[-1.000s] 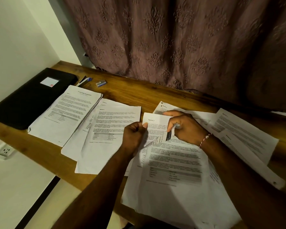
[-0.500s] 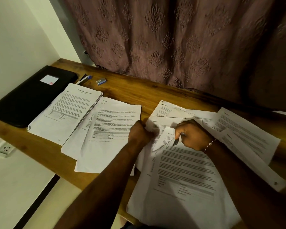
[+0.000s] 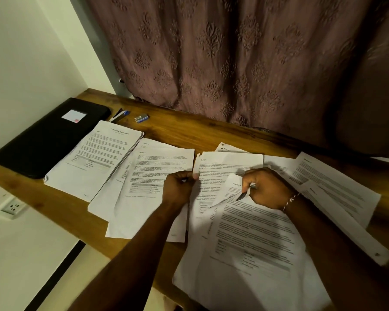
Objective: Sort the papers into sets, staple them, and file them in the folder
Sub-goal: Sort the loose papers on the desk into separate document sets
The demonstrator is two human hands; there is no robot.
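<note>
At the far left of the desk (image 3: 189, 131) lies the black folder (image 3: 43, 140), a paper stack (image 3: 94, 158) just beside it. The left grip (image 3: 180, 187), fingers curled, pinches the left edge of the Section 1 sheet (image 3: 229, 160), which now lies flatter and more exposed than half a second ago. The right grip (image 3: 265, 189) stays clamped on a small dark tool (image 3: 243, 195) and the raised corner of the top sheet (image 3: 252, 232), which spreads beneath it.

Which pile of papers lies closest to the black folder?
The thick stack at far left, right beside the black folder; the loose sheets lie further right.
</note>
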